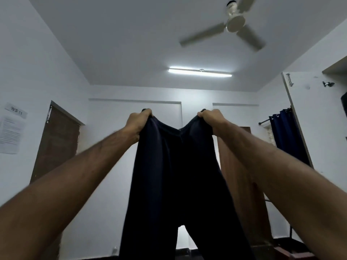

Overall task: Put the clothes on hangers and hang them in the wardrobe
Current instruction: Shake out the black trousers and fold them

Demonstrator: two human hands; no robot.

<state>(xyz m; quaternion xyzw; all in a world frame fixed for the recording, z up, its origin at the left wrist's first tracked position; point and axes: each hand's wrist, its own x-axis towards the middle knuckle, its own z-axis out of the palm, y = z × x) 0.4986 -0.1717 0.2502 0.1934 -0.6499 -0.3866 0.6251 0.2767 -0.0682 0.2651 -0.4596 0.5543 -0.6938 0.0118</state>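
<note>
In the head view, the left hand (139, 121) and right hand (211, 119) each had fingers curled tight round a corner of the waistband of the dark trousers (178, 184), held up at centre frame. The garment hung straight down from both grips, legs reaching the lower edge. No hanger showed. Letting go with one hand to fetch one would likely let the waistband sag and bunch. The white wardrobe door (319, 119) stood open at the right edge.

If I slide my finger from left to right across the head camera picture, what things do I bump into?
Papers on the wall → brown door → left hand → dark trousers → right hand → blue curtain → white wardrobe door.
</note>
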